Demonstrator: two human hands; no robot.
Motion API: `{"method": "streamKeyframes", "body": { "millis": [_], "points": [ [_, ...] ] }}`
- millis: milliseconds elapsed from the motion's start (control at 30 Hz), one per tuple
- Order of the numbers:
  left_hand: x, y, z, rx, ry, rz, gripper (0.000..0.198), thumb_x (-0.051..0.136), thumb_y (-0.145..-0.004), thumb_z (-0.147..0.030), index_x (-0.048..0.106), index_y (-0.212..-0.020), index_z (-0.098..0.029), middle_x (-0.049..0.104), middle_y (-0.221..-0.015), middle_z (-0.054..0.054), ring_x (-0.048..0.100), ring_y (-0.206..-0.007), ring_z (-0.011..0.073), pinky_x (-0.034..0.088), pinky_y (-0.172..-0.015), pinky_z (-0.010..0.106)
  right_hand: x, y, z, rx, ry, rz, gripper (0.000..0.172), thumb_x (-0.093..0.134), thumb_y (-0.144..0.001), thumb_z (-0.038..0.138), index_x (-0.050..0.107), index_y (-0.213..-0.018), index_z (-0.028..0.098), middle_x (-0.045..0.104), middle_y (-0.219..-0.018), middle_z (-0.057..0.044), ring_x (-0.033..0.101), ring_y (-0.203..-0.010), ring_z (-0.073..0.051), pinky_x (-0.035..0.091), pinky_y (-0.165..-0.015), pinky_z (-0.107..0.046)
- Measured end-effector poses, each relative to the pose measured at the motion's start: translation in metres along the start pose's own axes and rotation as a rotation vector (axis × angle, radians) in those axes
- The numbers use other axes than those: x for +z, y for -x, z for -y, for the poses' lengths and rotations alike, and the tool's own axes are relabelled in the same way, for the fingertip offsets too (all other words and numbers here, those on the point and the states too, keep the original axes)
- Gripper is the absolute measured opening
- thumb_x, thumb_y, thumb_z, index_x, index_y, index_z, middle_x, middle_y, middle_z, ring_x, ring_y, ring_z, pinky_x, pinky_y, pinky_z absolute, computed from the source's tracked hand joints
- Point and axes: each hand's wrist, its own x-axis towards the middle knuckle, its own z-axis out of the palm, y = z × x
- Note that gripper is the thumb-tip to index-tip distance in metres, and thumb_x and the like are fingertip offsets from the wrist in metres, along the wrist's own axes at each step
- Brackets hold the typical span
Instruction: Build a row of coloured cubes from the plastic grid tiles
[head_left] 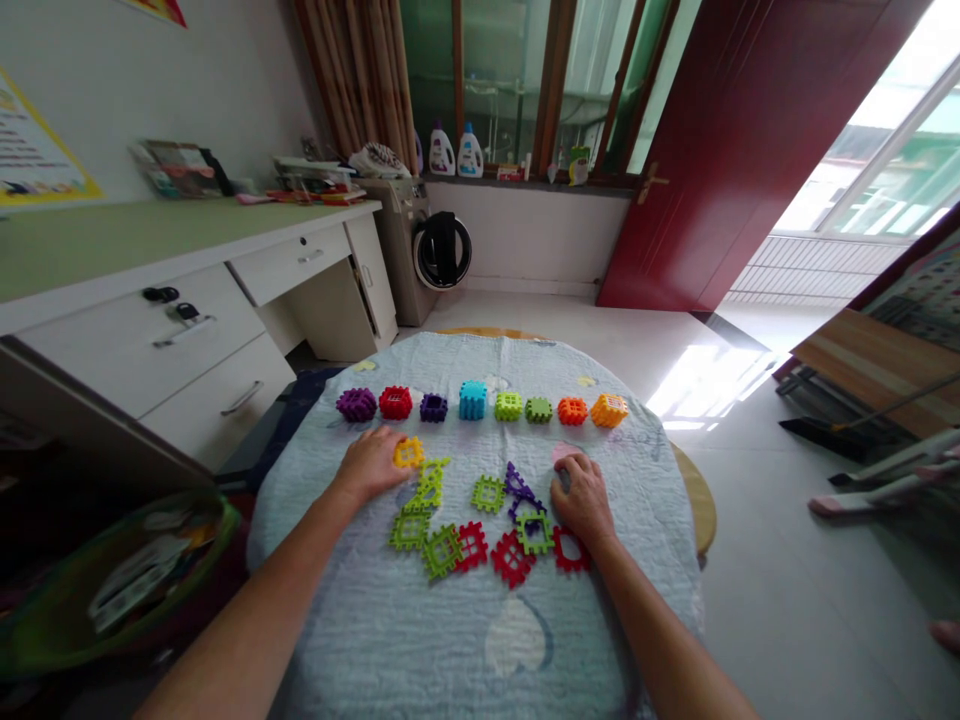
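My left hand (373,462) pinches a yellow lattice building tile (409,453) at the left of the cloth-covered table. Just below that tile lie a yellow-green tile (430,484) and a green square tile (410,528). My right hand (583,496) rests on the cloth with its fingers curled under; whatever is beneath them is hidden. Purple tiles (519,484) lie close to its left, and a red frame tile (571,550) is by its wrist. Between the hands are a small green tile (489,494), another green tile (534,534) and red tiles (512,559).
Along the far side runs a row of assembled blocks, from a purple block (356,404) past a blue block (472,400) to a yellow-orange block (609,410). A pale patterned cloth (360,620) covers the round table. A basket (202,590) stands at the left.
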Motion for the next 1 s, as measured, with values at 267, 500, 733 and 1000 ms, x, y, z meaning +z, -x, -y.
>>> {"method": "streamKeyframes", "body": {
  "millis": [267, 500, 733, 1000],
  "points": [
    [0.009, 0.004, 0.020, 0.030, 0.137, 0.071, 0.062, 0.063, -0.063, -0.045, 0.063, -0.116, -0.014, 0.061, -0.112, 0.012, 0.058, -0.107, 0.0294, 0.042, -0.097, 0.036, -0.002, 0.000, 0.003, -0.015, 0.018, -0.006, 0.017, 0.052, -0.078, 0.017, 0.061, -0.092, 0.020, 0.060, -0.101, -0.007, 0.049, -0.099, -0.024, 0.039, -0.093, -0.034],
    [0.009, 0.002, 0.017, 0.051, 0.173, 0.057, 0.054, 0.061, -0.064, -0.042, 0.065, -0.111, -0.016, 0.061, -0.106, 0.010, 0.059, -0.101, 0.0266, 0.043, -0.095, 0.035, -0.001, 0.001, 0.001, -0.016, 0.014, -0.012, 0.018, 0.053, -0.078, 0.017, 0.062, -0.092, 0.020, 0.060, -0.101, -0.007, 0.050, -0.100, -0.023, 0.039, -0.093, -0.033],
    [0.005, 0.002, 0.014, 0.027, 0.148, 0.069, 0.053, 0.062, -0.063, -0.041, 0.066, -0.109, -0.015, 0.061, -0.102, 0.010, 0.060, -0.099, 0.0267, 0.044, -0.092, 0.034, -0.002, 0.001, 0.002, -0.006, 0.010, -0.002, 0.018, 0.052, -0.078, 0.017, 0.062, -0.093, 0.020, 0.059, -0.103, -0.007, 0.049, -0.100, -0.023, 0.039, -0.094, -0.034],
    [0.003, -0.001, 0.006, 0.011, 0.120, 0.061, 0.039, 0.064, -0.062, -0.035, 0.067, -0.097, -0.019, 0.063, -0.096, 0.007, 0.061, -0.090, 0.0221, 0.046, -0.083, 0.029, -0.001, 0.000, 0.001, -0.005, 0.007, -0.004, 0.018, 0.053, -0.078, 0.017, 0.062, -0.093, 0.021, 0.059, -0.102, -0.006, 0.050, -0.100, -0.023, 0.039, -0.094, -0.035]
  ]
}}
